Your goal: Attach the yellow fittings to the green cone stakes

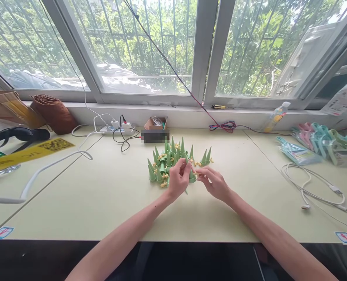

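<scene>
A cluster of green plastic cones (182,145) with small yellowish pieces among them stands in the middle of the table. My left hand (179,177) is at the near right side of the cluster, its thumb and fingers closed on a green cone, mostly hidden by the fingers. Just to its right, my right hand (216,182) has its thumb and forefinger brought together close to the left fingertips. Whatever small piece they pinch is too small to make out. Two more cones (204,158) stand a little apart, beyond my right hand.
A small open carton (155,124) sits behind the cluster. White cables and a power strip (105,129) lie at left, near a brown bag (53,114). At right are a white cable (314,187), pastel plastic items (322,142) and a bottle (277,117).
</scene>
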Demonstrator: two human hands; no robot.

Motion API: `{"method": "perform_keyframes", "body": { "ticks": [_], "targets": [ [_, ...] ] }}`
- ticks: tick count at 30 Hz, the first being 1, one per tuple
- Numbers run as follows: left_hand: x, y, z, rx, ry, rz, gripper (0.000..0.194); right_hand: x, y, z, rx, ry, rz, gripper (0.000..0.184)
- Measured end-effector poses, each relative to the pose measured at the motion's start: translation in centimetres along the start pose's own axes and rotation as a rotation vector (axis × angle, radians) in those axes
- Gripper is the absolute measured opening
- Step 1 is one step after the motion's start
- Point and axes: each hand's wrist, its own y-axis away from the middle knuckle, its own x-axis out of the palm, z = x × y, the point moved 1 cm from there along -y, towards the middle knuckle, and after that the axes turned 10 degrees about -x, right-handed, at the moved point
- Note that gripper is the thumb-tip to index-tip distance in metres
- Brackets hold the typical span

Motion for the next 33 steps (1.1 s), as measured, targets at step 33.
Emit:
{"method": "perform_keyframes", "body": {
  "ticks": [33],
  "targets": [
    [0.3, 0.1, -0.1, -0.004, -0.056, -0.007, 0.025, -0.2, 0.0, -0.4, -0.017, 0.072, 0.018, 0.022]
  ]
}}
